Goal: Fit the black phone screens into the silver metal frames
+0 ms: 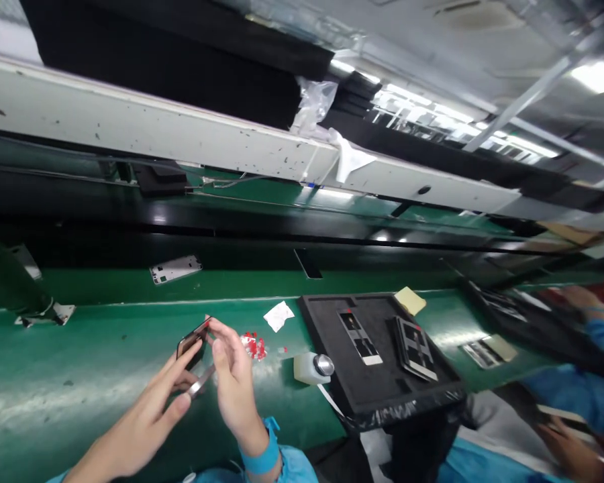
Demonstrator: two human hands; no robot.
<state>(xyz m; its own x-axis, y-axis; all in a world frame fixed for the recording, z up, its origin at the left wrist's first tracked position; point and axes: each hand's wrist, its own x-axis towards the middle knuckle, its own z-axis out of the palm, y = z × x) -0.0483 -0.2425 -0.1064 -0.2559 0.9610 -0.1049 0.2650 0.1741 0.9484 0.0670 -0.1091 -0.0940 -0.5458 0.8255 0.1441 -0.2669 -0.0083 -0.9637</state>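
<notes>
My left hand (145,409) holds a dark, glossy phone panel (190,340) tilted above the green bench. The fingers of my right hand (234,376) are closed at the panel's upper right corner, where a small red spot shows. A silvery strip (201,382) lies between my left thumb and my right palm; whether it is the panel's edge or a separate tool, I cannot tell. Just right of my right hand, small red stickers (254,345) are scattered on the bench. Beyond them lies a crumpled white paper (278,316).
A bottle with a metal cap (312,369) stands beside a black foam tray (332,349) holding several phone panels (361,337). A yellow pad (410,300) rests at the tray's far edge. Behind, a white phone frame (176,269) lies near a ledge. At right, a co-worker's hand (568,443) holds a panel.
</notes>
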